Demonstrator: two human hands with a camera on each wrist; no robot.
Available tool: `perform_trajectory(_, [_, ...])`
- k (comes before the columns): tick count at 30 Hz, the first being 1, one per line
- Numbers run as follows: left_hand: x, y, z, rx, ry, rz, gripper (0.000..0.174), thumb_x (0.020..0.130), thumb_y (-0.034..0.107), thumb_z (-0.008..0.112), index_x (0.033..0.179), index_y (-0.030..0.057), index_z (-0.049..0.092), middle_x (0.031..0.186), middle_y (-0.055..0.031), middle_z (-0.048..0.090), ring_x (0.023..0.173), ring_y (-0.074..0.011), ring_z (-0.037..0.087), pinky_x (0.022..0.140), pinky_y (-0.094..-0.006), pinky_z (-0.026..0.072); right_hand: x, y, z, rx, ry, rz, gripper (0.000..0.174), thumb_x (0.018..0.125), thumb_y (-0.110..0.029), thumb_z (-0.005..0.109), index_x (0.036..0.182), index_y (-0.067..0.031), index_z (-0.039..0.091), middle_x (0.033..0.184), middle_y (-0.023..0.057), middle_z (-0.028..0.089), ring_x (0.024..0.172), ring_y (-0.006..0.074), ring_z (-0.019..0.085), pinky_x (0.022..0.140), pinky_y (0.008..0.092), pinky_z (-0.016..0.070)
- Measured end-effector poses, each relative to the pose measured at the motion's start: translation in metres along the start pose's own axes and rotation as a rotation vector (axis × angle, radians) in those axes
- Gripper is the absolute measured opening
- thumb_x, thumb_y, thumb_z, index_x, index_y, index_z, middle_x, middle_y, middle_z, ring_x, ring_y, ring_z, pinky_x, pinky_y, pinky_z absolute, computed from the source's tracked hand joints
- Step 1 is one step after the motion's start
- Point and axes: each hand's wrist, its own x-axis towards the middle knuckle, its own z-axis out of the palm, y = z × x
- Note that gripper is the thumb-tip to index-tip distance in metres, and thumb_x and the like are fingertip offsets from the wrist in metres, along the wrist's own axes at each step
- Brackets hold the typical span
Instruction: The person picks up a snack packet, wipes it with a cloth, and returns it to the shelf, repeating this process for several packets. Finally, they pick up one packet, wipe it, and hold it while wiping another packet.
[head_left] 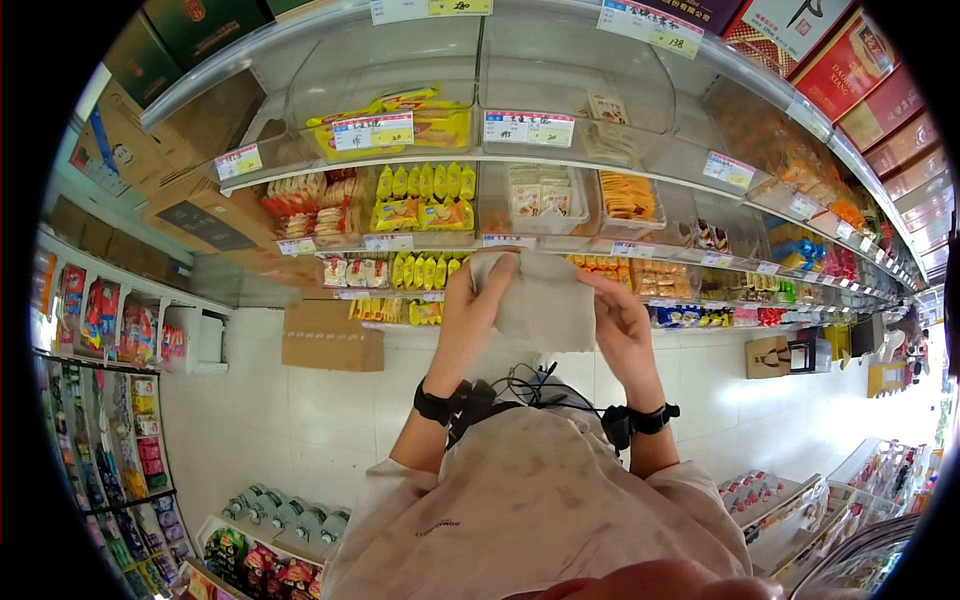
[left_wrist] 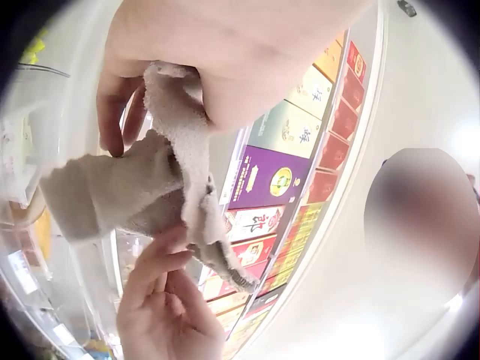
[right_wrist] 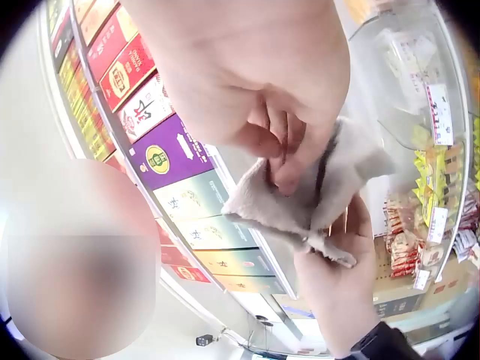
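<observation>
A grey cloth point(head_left: 545, 308) with frayed edges is held in front of the torso, between both hands. My left hand point(head_left: 474, 312) grips its left side, thumb laid over the top face. At the opposite edge, my right hand point(head_left: 622, 328) pinches the cloth with fingers curled. From the left wrist, the cloth point(left_wrist: 90, 196) shows folded and draping, with one strip hanging lower. In the right wrist view the fabric point(right_wrist: 277, 214) bunches in a loose fold, and the right fingers point(right_wrist: 287, 176) reach into that fold.
Beyond the hands stand shelves with clear bins point(head_left: 385, 75) of packaged snacks and price tags point(head_left: 528, 129). A cardboard box point(head_left: 332, 335) sits on the floor at left. Racks point(head_left: 110, 430) line the left side, and bottles point(head_left: 285, 512) stand behind. Cables point(head_left: 545, 385) hang at the waist.
</observation>
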Motion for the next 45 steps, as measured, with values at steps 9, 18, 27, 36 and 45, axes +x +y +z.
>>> perform_trajectory(9, [0.003,-0.016,0.017,0.355,-0.268,-0.144,0.044,0.101,0.042,0.058,0.107,-0.0016,0.065,0.088,-0.0017,0.064,0.080,-0.0094,0.057,0.070,-0.0226,0.0434,0.005,0.016,-0.047,-0.537,-0.051,-0.261,0.031,0.083,-0.004,0.070,0.113,0.0016,0.067,0.102,0.0070,0.064,0.089,0.0130,0.059,0.078,0.0283,0.0486])
perform_trajectory(18, [0.014,-0.036,0.086,0.354,-0.228,0.214,0.038,0.097,0.029,0.067,0.119,-0.0017,0.061,0.115,-0.0102,0.065,0.108,-0.0160,0.061,0.091,-0.0318,0.0496,-0.002,-0.009,-0.129,-0.042,0.182,0.187,0.028,0.098,-0.019,0.064,0.121,-0.0036,0.065,0.109,-0.0025,0.065,0.094,0.0044,0.056,0.078,0.0224,0.0452])
perform_trajectory(27, [0.028,-0.086,0.128,-0.060,-0.708,-0.606,0.051,0.103,0.049,0.048,0.115,0.0019,0.063,0.109,-0.0164,0.069,0.101,-0.0238,0.067,0.094,-0.0332,0.0526,0.003,0.005,-0.170,-0.336,0.300,-0.160,0.029,0.099,-0.020,0.063,0.120,-0.0003,0.064,0.115,0.0076,0.067,0.102,0.0158,0.062,0.084,0.0299,0.0485])
perform_trajectory(36, [0.015,-0.120,0.128,-0.216,-0.603,-0.052,0.055,0.097,0.039,0.056,0.138,0.0024,0.052,0.139,-0.0129,0.054,0.125,-0.0266,0.055,0.110,-0.0434,0.0410,-0.030,-0.013,-0.130,-0.620,-0.302,-0.082,0.033,0.094,-0.017,0.066,0.119,0.0043,0.063,0.116,0.0224,0.066,0.098,0.0329,0.064,0.090,0.0362,0.0488])
perform_trajectory(45, [0.008,-0.120,0.085,-0.520,-0.305,-0.354,0.032,0.098,0.003,0.047,0.129,0.0021,0.057,0.128,-0.0120,0.063,0.121,-0.0213,0.060,0.105,-0.0372,0.0474,0.003,0.029,-0.099,-0.712,0.107,-0.320,0.049,0.093,-0.023,0.070,0.130,0.0053,0.054,0.116,0.0176,0.066,0.105,0.0234,0.063,0.092,0.0337,0.0498])
